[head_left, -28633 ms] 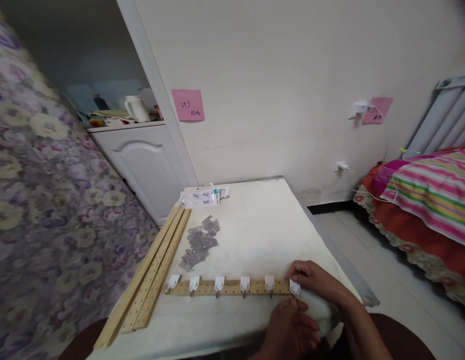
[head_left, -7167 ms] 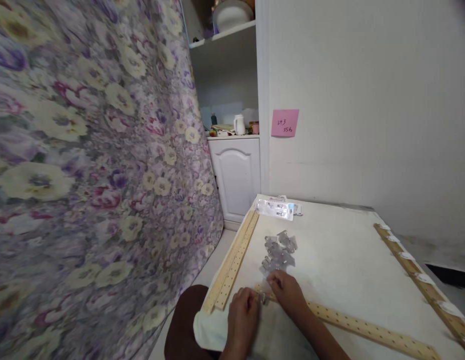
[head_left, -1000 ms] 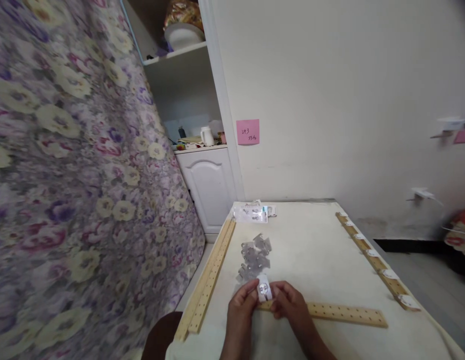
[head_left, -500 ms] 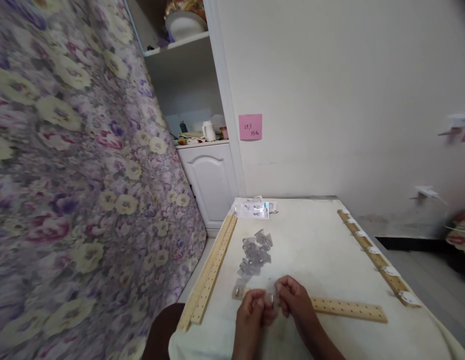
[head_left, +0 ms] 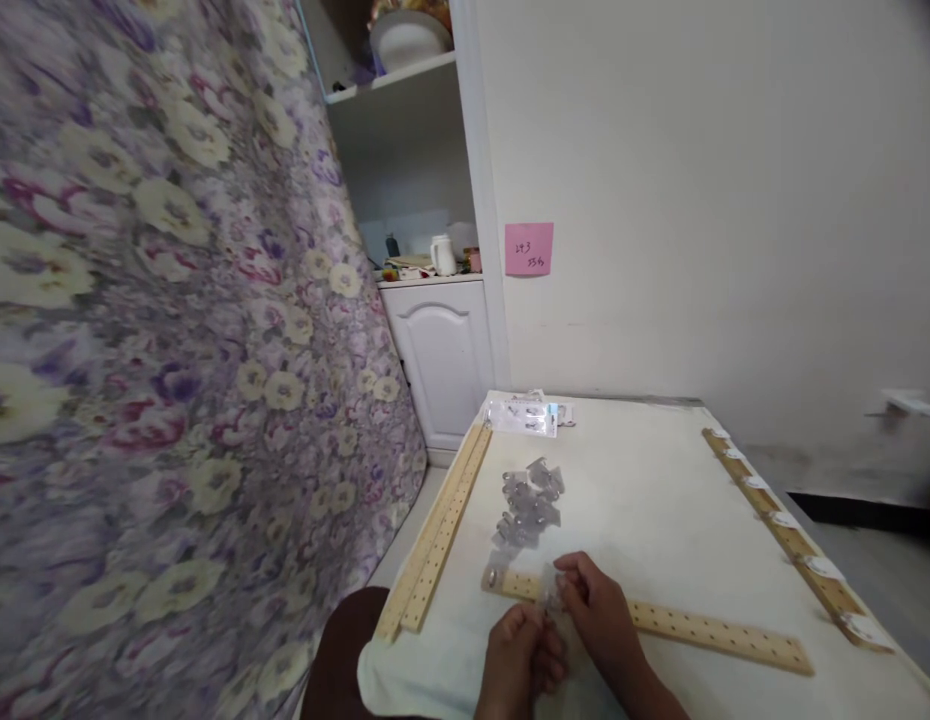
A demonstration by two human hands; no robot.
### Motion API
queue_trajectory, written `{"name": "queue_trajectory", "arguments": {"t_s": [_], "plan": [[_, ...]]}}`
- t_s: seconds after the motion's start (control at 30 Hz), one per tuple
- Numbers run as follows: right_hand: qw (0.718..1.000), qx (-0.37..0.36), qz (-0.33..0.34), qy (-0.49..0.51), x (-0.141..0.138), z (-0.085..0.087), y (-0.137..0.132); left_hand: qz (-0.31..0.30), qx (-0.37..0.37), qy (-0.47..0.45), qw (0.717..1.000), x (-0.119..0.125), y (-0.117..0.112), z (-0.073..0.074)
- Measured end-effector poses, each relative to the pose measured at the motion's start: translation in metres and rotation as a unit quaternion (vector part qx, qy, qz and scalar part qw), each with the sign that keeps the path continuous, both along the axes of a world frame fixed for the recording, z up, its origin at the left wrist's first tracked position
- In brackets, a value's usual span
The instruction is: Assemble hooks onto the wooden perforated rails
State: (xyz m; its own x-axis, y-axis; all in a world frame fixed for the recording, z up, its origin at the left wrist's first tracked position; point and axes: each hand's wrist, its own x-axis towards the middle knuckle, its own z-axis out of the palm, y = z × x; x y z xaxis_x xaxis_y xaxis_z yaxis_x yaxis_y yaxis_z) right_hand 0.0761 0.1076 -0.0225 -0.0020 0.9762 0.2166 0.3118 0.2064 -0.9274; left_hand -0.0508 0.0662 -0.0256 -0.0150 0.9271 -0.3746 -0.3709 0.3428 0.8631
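A perforated wooden strip (head_left: 682,628) lies across the near part of the white table (head_left: 660,500). One small clear hook (head_left: 494,577) sits at its left end. My left hand (head_left: 519,665) and my right hand (head_left: 596,610) meet just over the strip, fingers pinched together on a small clear hook piece (head_left: 551,601), which is blurred. A heap of clear hooks (head_left: 529,500) lies just beyond my hands.
Two more wooden strips (head_left: 439,530) lie along the table's left edge. A strip with several white hooks (head_left: 791,535) runs along the right edge. A clear packet (head_left: 526,415) sits at the far side. A floral curtain (head_left: 157,350) hangs at left; a white cupboard (head_left: 442,350) stands behind.
My hands have come down from chest height to the strip with the small hook piece. A clear hook now shows at the strip's left end. The view has swung slightly left.
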Motion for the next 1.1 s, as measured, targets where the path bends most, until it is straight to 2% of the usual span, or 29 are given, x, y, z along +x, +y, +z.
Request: {"name": "queue_trajectory", "arguments": {"t_s": [0.2,0.33,0.47,0.83,1.1], "plan": [[0.995,0.03,-0.002,-0.097,-0.014,-0.012,0.013,0.035,-0.05,-0.057,0.997,-0.008,0.0,-0.002],[0.991,0.027,-0.006,-0.129,-0.02,-0.016,0.017,0.058,-0.093,-0.046,0.993,-0.007,0.005,0.001],[0.989,0.014,-0.008,-0.149,-0.024,-0.015,0.019,0.088,-0.107,-0.034,0.99,-0.007,0.012,0.005],[0.979,-0.033,-0.001,-0.203,-0.032,-0.013,0.024,0.122,-0.127,-0.016,0.984,-0.005,0.018,0.008],[0.978,-0.019,0.001,-0.207,-0.031,-0.008,0.021,0.112,-0.132,0.0,0.985,-0.004,0.02,0.01]]}}
